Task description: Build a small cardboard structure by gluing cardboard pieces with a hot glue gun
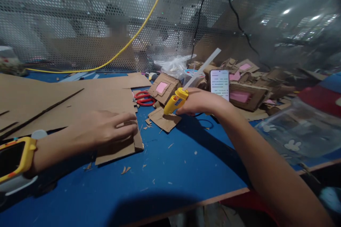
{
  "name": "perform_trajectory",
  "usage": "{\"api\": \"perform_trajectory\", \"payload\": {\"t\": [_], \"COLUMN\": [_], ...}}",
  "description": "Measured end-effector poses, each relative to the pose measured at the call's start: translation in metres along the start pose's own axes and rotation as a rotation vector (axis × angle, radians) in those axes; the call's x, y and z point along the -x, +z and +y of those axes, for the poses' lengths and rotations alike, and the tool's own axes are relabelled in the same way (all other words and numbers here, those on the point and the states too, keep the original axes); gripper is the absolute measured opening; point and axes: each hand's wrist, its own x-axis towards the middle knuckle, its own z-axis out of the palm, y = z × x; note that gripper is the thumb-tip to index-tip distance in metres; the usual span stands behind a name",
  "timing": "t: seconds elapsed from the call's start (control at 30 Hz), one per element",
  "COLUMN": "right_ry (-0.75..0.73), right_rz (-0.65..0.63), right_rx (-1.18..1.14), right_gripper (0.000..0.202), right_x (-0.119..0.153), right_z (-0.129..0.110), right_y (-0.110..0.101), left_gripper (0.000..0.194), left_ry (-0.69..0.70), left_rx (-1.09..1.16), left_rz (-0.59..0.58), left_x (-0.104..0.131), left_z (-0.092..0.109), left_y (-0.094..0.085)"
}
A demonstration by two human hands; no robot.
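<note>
"Bare right forearm [269, 156] up close: what's at its end?"

"My right hand [197, 100], gripping a yellow plastic glue gun [175, 103] pointed down at a small brown cardboard square [166, 123] on the blue tabletop [176, 170]."

"And opposite?"

"My left hand [109, 127] lies bent-fingered on a broad brown cardboard sheet [112, 97]; whether it pinches anything, I can't tell."

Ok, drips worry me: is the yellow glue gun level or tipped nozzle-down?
Tipped nozzle-down. In the right hand, the yellow glue gun slants down to the small cardboard piece, its pale glue stick rising behind.
</note>
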Motion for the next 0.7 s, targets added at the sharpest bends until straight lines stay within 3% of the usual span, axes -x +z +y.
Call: {"api": "perform_trajectory", "payload": {"t": [0.17,0.7], "right_ry": [0.0,0.01], "right_rz": [0.024,0.05], "right_rx": [0.018,-0.026], "right_gripper": [0.009,0.006], "right_x": [0.0,0.002], "right_z": [0.001,0.001], "right_y": [0.0,0.001], "left_gripper": [0.034,0.028], "left_ry": [0.049,0.045], "left_rx": [0.145,0.198], "left_rz": [0.019,0.028], "left_x": [0.002,0.008], "left_z": [0.0,-0.002], "left_y": [0.007,0.022]}}
